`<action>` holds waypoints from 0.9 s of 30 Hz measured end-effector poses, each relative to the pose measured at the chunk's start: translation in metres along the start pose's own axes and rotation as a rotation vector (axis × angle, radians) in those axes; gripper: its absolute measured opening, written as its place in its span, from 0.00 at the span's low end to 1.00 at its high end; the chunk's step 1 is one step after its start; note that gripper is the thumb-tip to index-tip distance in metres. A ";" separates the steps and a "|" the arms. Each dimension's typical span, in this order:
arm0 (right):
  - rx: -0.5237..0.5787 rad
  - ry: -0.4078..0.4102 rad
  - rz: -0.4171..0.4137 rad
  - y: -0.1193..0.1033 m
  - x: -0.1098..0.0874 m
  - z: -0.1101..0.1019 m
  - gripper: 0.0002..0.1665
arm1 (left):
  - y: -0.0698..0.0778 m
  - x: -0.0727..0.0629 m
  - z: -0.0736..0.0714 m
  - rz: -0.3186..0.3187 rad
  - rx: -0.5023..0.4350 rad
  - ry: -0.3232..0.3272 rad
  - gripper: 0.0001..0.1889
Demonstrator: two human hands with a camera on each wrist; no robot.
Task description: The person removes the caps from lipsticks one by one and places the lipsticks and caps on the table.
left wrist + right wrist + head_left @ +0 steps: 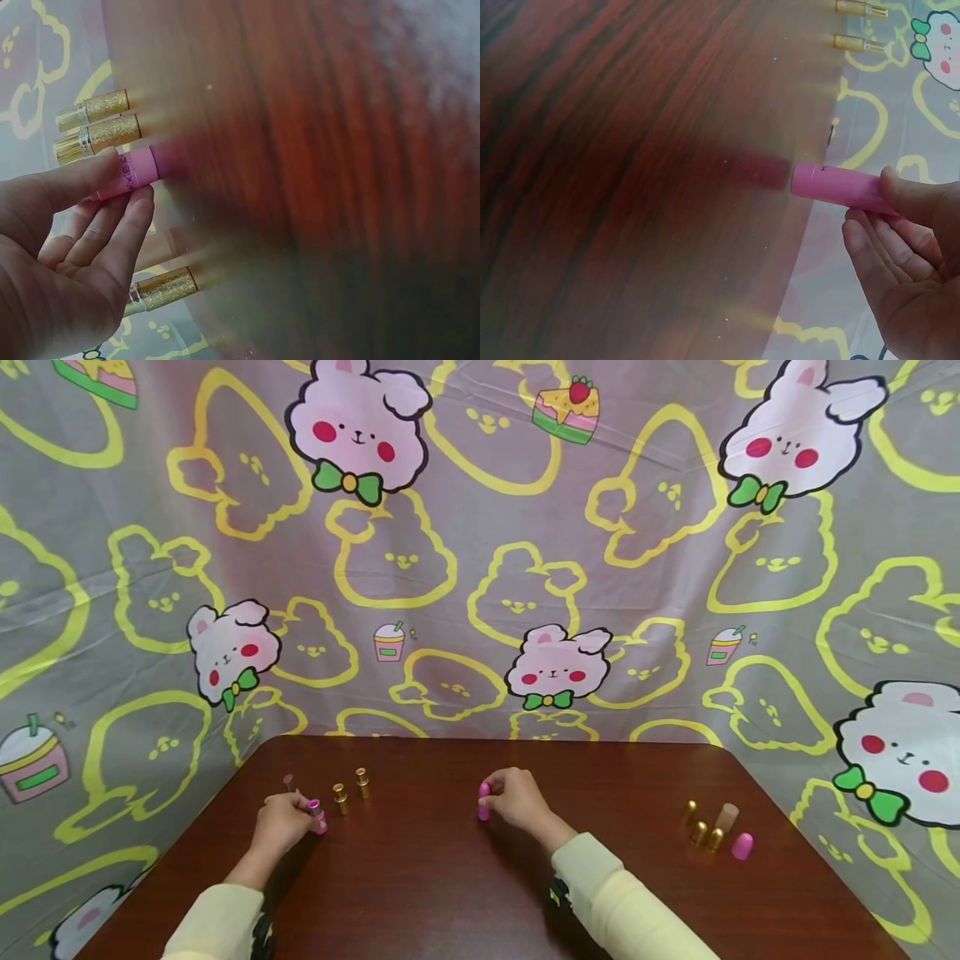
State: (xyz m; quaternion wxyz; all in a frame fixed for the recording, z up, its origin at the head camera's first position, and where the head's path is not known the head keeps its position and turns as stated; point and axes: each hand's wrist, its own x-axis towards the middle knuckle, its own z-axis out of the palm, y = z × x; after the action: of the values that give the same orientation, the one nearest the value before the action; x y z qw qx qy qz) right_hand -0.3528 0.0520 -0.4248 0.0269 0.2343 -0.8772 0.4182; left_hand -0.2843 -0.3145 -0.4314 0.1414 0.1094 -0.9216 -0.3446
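My left hand (pixel 279 821) pinches an uncapped pink lipstick (pixel 320 821) between thumb and fingers at the table's left side. In the left wrist view, dark lettering shows on that pink tube (pixel 133 172), and its base is right at the tabletop. At mid-table my right hand (pixel 517 799) pinches a second pink lipstick (pixel 483 804), upright with its rounded cap on. The right wrist view shows this lipstick (pixel 836 184) held by its cap end, base close to the wood. Two uncapped gold lipsticks (pixel 341 799) stand just right of my left hand.
Several loose caps stand at the table's right: gold ones (pixel 699 833), a beige one (pixel 726 817) and a pink one (pixel 742 846). Past my left hand are a beige tube (pixel 160 248) and another gold tube (pixel 166 288). A patterned cloth (pixel 465 577) hangs behind the brown table (pixel 420 893).
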 end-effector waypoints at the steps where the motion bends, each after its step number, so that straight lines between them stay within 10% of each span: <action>1: -0.006 0.003 -0.004 0.000 -0.001 -0.001 0.04 | 0.000 0.000 0.000 0.004 0.003 -0.002 0.11; 27: 0.034 0.130 -0.027 -0.026 -0.027 -0.051 0.05 | 0.002 0.000 0.001 0.040 0.028 -0.029 0.10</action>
State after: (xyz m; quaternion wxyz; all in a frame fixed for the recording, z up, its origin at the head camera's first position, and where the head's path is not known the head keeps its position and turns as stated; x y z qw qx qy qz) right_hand -0.3250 0.0867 -0.3794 0.0854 0.2188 -0.8631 0.4471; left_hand -0.2848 -0.3121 -0.4310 0.1332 0.0878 -0.9304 -0.3301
